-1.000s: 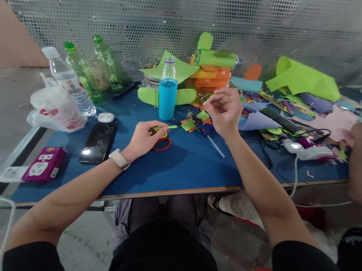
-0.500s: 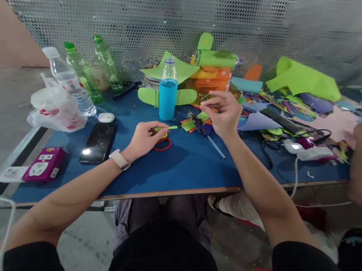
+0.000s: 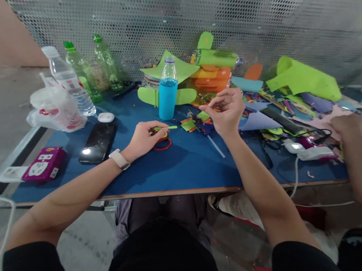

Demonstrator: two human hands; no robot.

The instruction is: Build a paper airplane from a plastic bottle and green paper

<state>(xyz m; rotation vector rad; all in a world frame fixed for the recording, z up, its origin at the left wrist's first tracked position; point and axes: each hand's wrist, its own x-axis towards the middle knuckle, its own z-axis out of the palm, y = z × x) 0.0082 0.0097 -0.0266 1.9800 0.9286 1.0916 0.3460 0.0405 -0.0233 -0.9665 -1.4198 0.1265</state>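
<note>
My left hand (image 3: 149,137), a pale watch band at its wrist, pinches a narrow green paper strip (image 3: 170,128) low over the blue table. Beneath its fingers shows a red loop (image 3: 163,145), partly covered. My right hand (image 3: 227,111) is raised to the right, thumb and bent fingertips drawn together; anything between them is too small to make out. Left of that hand lie green and orange paper pieces (image 3: 188,126) and a dark blue object (image 3: 205,127) with a translucent stick (image 3: 216,146). Between and beyond my hands stands a bottle wrapped in blue (image 3: 167,98), with green wings beside it.
At left are a phone (image 3: 97,143), white earbud case (image 3: 106,117), purple power adapter (image 3: 44,165), bagged cup (image 3: 55,108) and several bottles. Paper scraps and a green sheet (image 3: 302,81) crowd the right, where another person's hand (image 3: 350,124) reaches in. Metal mesh (image 3: 180,9) rises behind.
My right hand has shifted slightly right, its fingers more curled. My left hand keeps its place. The other person's hand has moved left over the pink paper, which has shifted.
</note>
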